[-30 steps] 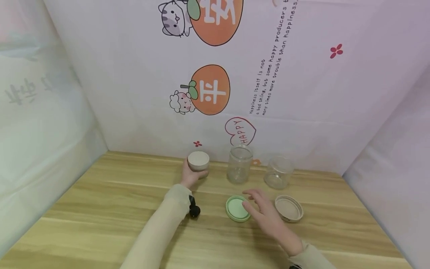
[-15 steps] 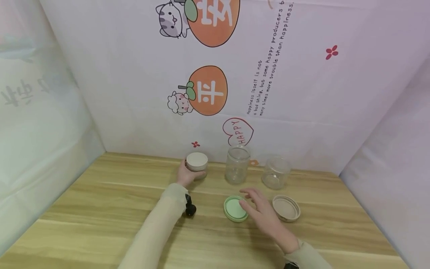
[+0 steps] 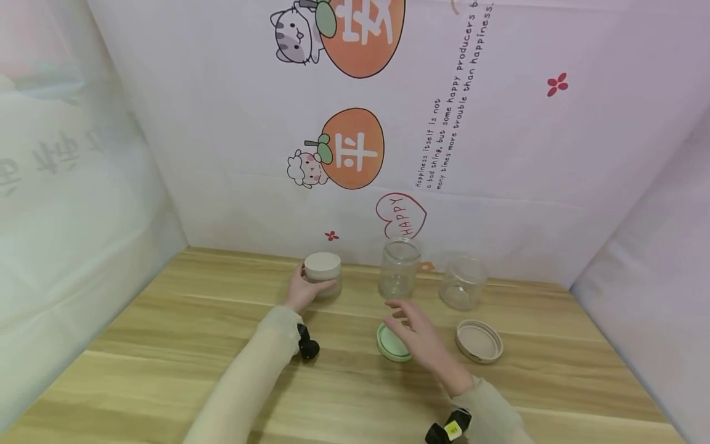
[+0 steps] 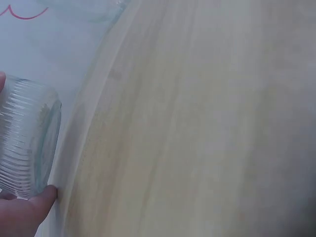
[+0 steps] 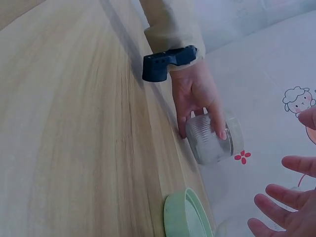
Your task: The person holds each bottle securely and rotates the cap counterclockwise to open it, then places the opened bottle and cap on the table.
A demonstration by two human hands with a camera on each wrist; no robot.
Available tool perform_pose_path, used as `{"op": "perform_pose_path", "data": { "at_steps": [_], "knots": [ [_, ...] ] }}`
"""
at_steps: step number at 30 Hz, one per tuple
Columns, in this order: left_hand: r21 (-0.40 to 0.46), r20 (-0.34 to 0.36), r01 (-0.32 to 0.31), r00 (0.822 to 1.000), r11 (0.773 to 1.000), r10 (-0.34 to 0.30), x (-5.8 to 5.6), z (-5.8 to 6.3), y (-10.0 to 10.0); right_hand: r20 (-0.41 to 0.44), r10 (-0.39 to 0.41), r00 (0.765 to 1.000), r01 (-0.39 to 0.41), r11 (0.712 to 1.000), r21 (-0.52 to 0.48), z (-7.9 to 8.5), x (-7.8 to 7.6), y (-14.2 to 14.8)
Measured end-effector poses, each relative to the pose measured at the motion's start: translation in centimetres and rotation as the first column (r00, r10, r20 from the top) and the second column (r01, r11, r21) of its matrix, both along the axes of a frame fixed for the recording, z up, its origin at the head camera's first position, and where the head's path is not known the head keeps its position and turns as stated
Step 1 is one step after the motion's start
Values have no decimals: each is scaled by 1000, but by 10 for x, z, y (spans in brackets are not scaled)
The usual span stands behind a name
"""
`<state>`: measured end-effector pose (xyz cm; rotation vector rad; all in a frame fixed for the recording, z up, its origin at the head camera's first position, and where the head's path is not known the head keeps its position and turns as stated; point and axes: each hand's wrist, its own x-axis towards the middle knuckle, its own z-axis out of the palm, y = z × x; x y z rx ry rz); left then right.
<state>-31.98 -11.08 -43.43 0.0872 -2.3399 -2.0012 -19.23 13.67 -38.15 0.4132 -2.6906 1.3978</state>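
At the back of the table, my left hand (image 3: pixel 304 292) grips a clear ribbed jar (image 5: pixel 203 144) with a whitish top (image 3: pixel 322 264), thumb on one side and fingers round the other. The left wrist view shows the jar's ribbed wall (image 4: pixel 22 136) between thumb and fingers. My right hand (image 3: pixel 420 340) hovers over a green lid (image 3: pixel 391 345), fingers spread and slightly bent, holding nothing. It partly hides the lid in the head view. In the right wrist view, the green lid (image 5: pixel 177 217) lies below the right fingers (image 5: pixel 289 197).
A tall clear jar (image 3: pixel 399 271) and a shorter clear jar (image 3: pixel 463 283) stand along the back wall. A beige lid (image 3: pixel 479 341) lies inside up on the wooden table (image 3: pixel 344 394) right of the right hand. Printed cloth (image 3: pixel 249 203) hangs behind the table.
My left hand has shifted a little left with the ribbed jar. My right hand has moved slightly forward and left over the green lid. The head view has shifted slightly.
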Motion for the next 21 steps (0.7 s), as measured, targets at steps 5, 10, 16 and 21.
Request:
{"op": "perform_pose_path", "data": {
  "at_steps": [5, 10, 16, 21],
  "knots": [
    [35, -4, -3, 1000, 999, 3, 9, 3, -3, 21, -12, 1000, 12, 1000, -11, 2, -4, -3],
    [-11, -14, -2, 1000, 1000, 2, 19, 6, -6, 31, -3, 1000, 4, 999, -45, 3, -9, -6],
    [-98, -22, 40, 999, 994, -42, 30, 10, -14, 6, 13, 1000, -12, 999, -51, 10, -14, -9],
    [-124, -44, 55, 997, 991, -60, 40, 16, -22, 17, 33, 999, -31, 997, -76, 19, -14, -12]
  ]
}}
